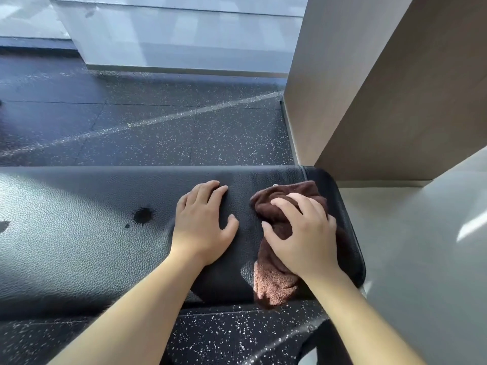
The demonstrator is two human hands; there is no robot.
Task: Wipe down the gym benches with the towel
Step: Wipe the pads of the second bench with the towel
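A black leather-textured gym bench (79, 233) runs across the view from the left edge to a rounded end at the right. A brown towel (274, 283) lies bunched on that right end, one corner hanging over the near edge. My right hand (300, 233) sits on top of the towel with its fingers curled into the cloth, gripping it. My left hand (203, 222) rests flat on the bench pad just left of the towel, fingers spread and straight. Dark wet spots (143, 215) mark the pad left of my left hand.
A beige wall corner (369, 101) rises right beside the bench's right end, with a pale surface (421, 246) below it. Black speckled rubber floor (158, 127) lies beyond and in front of the bench. A glass panel (184, 35) stands at the back.
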